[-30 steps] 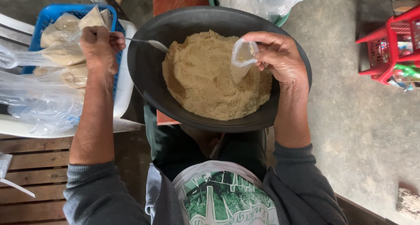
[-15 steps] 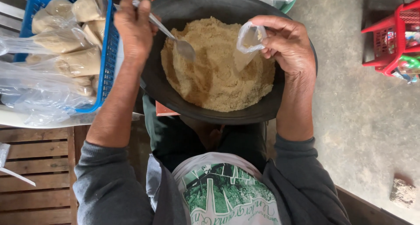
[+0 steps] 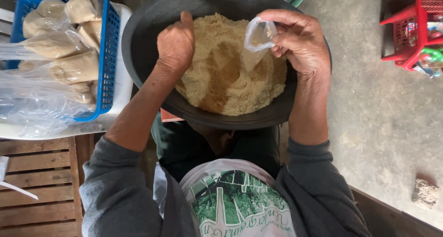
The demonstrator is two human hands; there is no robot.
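Small clear plastic bag (image 3: pixel 259 34) hangs open over the tan powder (image 3: pixel 230 75) in the wide black bowl (image 3: pixel 143 38), pinched at its mouth by the right hand (image 3: pixel 300 43). The left hand (image 3: pixel 175 45) is closed in a fist down in the powder; what it grips is hidden. A blue basket (image 3: pixel 110 52) of filled bags (image 3: pixel 74 66) sits left.

The left hand (image 3: pixel 175 45) hides its spoon; the red basket (image 3: pixel 417 29) is cut off.
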